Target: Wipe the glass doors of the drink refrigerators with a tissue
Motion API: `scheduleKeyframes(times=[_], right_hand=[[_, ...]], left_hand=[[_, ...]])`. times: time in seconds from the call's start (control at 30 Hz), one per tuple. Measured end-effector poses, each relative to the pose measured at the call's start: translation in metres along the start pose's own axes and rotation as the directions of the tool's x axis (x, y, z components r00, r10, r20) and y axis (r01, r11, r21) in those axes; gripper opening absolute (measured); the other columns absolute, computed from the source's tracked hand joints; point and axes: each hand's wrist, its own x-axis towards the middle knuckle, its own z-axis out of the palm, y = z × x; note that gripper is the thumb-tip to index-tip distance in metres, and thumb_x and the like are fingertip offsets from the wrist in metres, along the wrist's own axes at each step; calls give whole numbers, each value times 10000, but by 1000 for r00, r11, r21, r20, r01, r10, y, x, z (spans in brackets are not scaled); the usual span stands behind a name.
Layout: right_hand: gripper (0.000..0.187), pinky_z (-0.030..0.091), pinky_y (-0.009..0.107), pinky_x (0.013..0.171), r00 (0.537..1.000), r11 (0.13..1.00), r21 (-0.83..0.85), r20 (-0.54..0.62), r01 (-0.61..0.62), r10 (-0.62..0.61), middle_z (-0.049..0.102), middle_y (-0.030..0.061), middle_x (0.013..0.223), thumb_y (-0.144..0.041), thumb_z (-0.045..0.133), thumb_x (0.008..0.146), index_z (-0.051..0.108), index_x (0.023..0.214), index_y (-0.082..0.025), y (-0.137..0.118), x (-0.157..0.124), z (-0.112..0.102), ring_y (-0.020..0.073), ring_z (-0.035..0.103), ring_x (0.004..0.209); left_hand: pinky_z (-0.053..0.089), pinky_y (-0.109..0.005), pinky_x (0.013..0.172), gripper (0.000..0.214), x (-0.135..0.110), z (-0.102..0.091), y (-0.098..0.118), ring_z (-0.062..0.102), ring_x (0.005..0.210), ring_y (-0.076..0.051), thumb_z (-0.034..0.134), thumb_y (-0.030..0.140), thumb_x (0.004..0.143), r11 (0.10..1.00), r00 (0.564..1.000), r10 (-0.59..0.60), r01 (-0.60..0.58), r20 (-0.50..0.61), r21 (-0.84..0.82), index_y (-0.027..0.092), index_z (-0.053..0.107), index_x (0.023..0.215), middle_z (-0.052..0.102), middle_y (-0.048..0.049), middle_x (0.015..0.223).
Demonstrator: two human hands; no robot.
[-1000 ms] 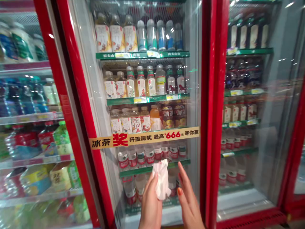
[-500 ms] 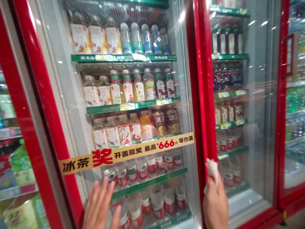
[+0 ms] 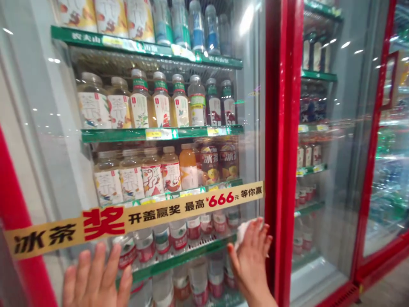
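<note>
My left hand (image 3: 96, 277) is raised at the lower left, fingers stretched out and holding nothing. Its palm faces the glass door (image 3: 252, 140) of a drinks fridge, just below a yellow strip (image 3: 172, 211) with black and red Chinese lettering. Whether it touches the glass I cannot tell. At the door's right side, my right hand (image 3: 254, 251) presses a crumpled white tissue (image 3: 243, 232) against the glass, fingers extended over it. Most of the tissue is hidden under the palm and fingers.
Behind the glass, bottled drinks (image 3: 166, 102) stand on green-edged shelves (image 3: 188, 133). A red door frame (image 3: 289, 149) runs upright beside my right hand. Another fridge (image 3: 322, 256) with bottles stands to the right. Ceiling lights reflect in the glass.
My right hand has moved left with the tissue, from the red frame onto the glass, and its fingers have spread over it. The view has come closer to the door.
</note>
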Motion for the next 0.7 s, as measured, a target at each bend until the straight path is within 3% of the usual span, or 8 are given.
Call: scheduleKeyframes(times=[0.1, 0.23, 0.33, 0.4, 0.47, 0.57, 0.63, 0.7], right_hand=[[936, 283, 821, 1240, 981, 978, 79, 9, -192, 192, -43, 316, 1800, -624, 253, 1101, -71, 1719, -1, -30, 13, 1, 447, -58, 1701], [1159, 343, 689, 1296, 980, 955, 221, -17, 197, -199, 239, 289, 1782, -860, 314, 981, 127, 1727, 7, -116, -17, 4, 443, 97, 1701], [1183, 306, 603, 1351, 930, 898, 247, -36, 364, -367, 312, 225, 1777, -898, 406, 920, 258, 1720, -39, -110, -44, 11, 409, 119, 1706], [1062, 254, 680, 1348, 975, 943, 262, 20, 207, -220, 135, 245, 1818, -756, 440, 1001, 150, 1743, -54, -72, -41, 13, 411, 48, 1711], [938, 207, 824, 1286, 996, 960, 271, 71, -75, 58, -50, 257, 1821, -625, 361, 1080, -22, 1751, -93, -41, -20, 12, 438, -35, 1702], [911, 192, 884, 1240, 958, 924, 254, 42, -284, 283, -94, 280, 1811, -636, 222, 1098, -109, 1734, -74, -53, 13, 6, 464, -69, 1690], [968, 185, 767, 1323, 998, 975, 214, -2, -67, 69, 69, 234, 1831, -726, 205, 1065, 51, 1750, -59, -86, 12, -1, 439, 7, 1701], [977, 157, 567, 1401, 940, 928, 149, -34, 341, -340, 276, 60, 1819, -833, 239, 1005, 317, 1731, -182, -108, -6, -5, 366, 111, 1711]], left_hand=[[102, -452, 1426, 809, 3, -2, 1, 161, 1711, -259, 653, 249, 964, 1000, 1000, 6, -6, 8, 24, 213, 324, 1702, 242, -80, 1818], [104, -464, 1423, 816, -2, 0, -6, 163, 1711, -262, 650, 276, 956, 1000, 1000, 15, -15, 4, 24, 234, 325, 1703, 246, -75, 1818], [114, -499, 1420, 825, -8, 4, -9, 202, 1703, -290, 672, 305, 937, 1000, 1000, 3, -3, 10, 4, 261, 350, 1695, 275, -64, 1810], [142, -539, 1415, 817, -10, 5, -5, 247, 1688, -308, 671, 323, 933, 999, 999, -47, 47, 0, -8, 307, 360, 1688, 296, -27, 1805], [185, -604, 1398, 797, -9, 4, 1, 294, 1670, -329, 651, 335, 944, 994, 994, -110, 110, -8, -20, 368, 353, 1682, 311, 16, 1798], [205, -623, 1385, 796, -6, 2, 3, 302, 1663, -344, 653, 337, 946, 993, 994, -113, 113, -3, -26, 362, 352, 1682, 309, 14, 1797], [188, -573, 1393, 803, -10, 5, -4, 291, 1668, -331, 670, 347, 935, 998, 998, -54, 54, -11, -20, 323, 370, 1680, 309, 2, 1799], [162, -556, 1397, 792, -17, 9, -14, 281, 1672, -322, 669, 378, 932, 999, 999, -36, 35, -32, -34, 337, 387, 1671, 310, 26, 1800]])
